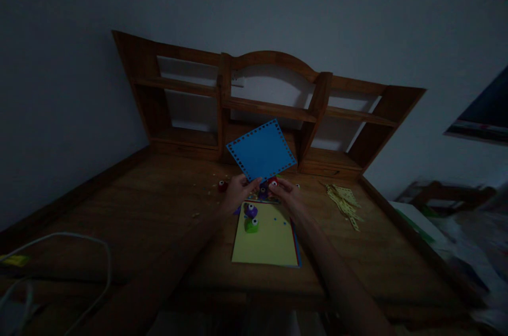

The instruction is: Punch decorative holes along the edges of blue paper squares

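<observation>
A square blue paper sheet [262, 152] with small punched holes along its edges is held up over the desk. My left hand [237, 193] pinches its lower corner between thumb and fingers. My right hand [286, 191] is closed around a small red paper punch [272, 182] with a big eye, at the sheet's lower right edge. Below my hands, a purple punch [251, 211] and a green punch [251, 226] rest on a stack of coloured paper with a yellow sheet [265, 245] on top. Another purple punch [262, 191] sits partly hidden between my hands.
Another red punch [223, 185] stands left of my left hand among scattered paper bits. Yellow perforated paper strips [344, 201] lie on the right of the wooden desk [174, 209]. A wooden shelf unit [272, 108] stands at the back. A white cable [107, 256] loops at the left.
</observation>
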The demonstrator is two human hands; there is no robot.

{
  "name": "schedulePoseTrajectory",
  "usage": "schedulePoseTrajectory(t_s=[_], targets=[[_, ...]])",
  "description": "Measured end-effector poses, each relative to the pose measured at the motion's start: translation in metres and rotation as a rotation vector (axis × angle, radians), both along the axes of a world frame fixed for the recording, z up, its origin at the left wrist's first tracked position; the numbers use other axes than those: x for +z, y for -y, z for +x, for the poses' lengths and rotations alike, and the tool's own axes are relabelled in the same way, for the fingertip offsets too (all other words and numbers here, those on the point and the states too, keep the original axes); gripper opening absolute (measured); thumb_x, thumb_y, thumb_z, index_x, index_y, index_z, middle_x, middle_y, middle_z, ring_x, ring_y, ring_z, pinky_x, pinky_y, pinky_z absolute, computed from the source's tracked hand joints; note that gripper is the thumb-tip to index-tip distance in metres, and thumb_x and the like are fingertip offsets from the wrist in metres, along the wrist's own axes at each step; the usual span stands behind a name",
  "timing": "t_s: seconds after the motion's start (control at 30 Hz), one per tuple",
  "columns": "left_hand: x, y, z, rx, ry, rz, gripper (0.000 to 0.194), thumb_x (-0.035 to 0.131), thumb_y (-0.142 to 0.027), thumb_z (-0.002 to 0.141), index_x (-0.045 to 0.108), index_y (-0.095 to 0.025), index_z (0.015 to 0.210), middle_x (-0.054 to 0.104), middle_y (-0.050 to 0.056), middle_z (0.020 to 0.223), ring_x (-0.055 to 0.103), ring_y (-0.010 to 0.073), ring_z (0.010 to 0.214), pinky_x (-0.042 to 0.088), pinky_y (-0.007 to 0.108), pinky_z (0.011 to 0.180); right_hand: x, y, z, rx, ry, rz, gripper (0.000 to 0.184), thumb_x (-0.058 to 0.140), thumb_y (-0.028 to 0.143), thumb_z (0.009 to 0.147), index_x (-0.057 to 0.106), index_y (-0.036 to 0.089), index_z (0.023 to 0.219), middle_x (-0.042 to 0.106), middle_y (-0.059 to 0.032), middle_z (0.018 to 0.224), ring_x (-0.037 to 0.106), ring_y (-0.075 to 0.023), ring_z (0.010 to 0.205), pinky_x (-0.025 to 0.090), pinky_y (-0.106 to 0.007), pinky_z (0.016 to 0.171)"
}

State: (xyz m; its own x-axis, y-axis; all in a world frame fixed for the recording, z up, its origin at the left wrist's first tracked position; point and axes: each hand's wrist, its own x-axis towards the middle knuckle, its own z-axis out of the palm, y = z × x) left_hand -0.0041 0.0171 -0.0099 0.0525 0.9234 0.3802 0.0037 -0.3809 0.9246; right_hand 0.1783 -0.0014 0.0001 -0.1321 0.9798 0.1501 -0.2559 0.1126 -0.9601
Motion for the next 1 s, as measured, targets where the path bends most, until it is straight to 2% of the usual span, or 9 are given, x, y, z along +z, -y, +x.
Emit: schedulePoseTrajectory(t_s=[0.17,0.33,0.6,0.73,0.83,1.0], targets=[[-0.003,0.0,0.002,-0.033,0.012,-0.015,0.036,0.07,-0.048,0.078,0.069,-0.012,0.086,0.072,0.008,0.082,0.064,0.018,0.069,0.05,0.027,0.064,0.003,0.006,-0.003,0.028,0.022,-0.002,0.036,0.086,0.036,0.061,0.073,0.02,0.091,0.073,-0.0035,0.086,0.066,-0.0155,0.069,0.053,-0.031,0.073],[-0.005,-0.001,0.0,-0.053,-0.078,0.043,0.034,0.067,-0.046,0.081,0.071,-0.013,0.089,0.072,0.009,0.084,0.064,0.0192,0.072,0.051,0.03,0.069,0.002,0.005,-0.001,0.002,0.112,0.05,0.034,0.083,0.04,0.065,0.072,0.018,0.089,0.071,-0.0039,0.079,0.062,-0.0158,0.067,0.05,-0.029,0.068],[-0.01,-0.008,-0.001,-0.102,-0.183,0.095,0.033,0.065,-0.046,0.083,0.07,-0.014,0.077,0.07,0.007,0.076,0.064,0.0199,0.071,0.05,0.03,0.068,-0.012,-0.006,0.005,-0.052,0.203,0.026,0.033,0.083,0.046,0.063,0.071,0.017,0.076,0.068,-0.002,0.071,0.056,-0.0142,0.061,0.043,-0.027,0.061],[-0.007,-0.007,-0.002,-0.122,-0.214,0.115,0.029,0.064,-0.042,0.083,0.07,-0.014,0.081,0.07,0.004,0.075,0.062,0.0182,0.066,0.047,0.026,0.062,-0.009,-0.004,0.004,-0.064,0.256,0.02,0.035,0.081,0.05,0.063,0.068,0.018,0.063,0.062,0.0008,0.057,0.051,-0.0126,0.052,0.036,-0.026,0.055],[-0.006,-0.006,-0.003,-0.098,-0.26,0.121,0.028,0.065,-0.041,0.082,0.069,-0.014,0.075,0.066,0.003,0.068,0.058,0.0168,0.061,0.043,0.024,0.057,-0.006,-0.003,0.004,-0.072,0.306,0.033,0.04,0.078,0.052,0.066,0.063,0.018,0.053,0.057,0.0011,0.05,0.047,-0.0119,0.048,0.033,-0.026,0.052],[-0.001,-0.004,-0.004,-0.118,-0.271,0.128,0.027,0.065,-0.04,0.082,0.071,-0.015,0.075,0.069,0.004,0.073,0.061,0.0179,0.065,0.046,0.024,0.06,-0.004,0.0,0.004,-0.086,0.323,0.018,0.041,0.078,0.053,0.066,0.063,0.018,0.051,0.058,-0.0004,0.051,0.047,-0.0118,0.049,0.032,-0.026,0.05]])
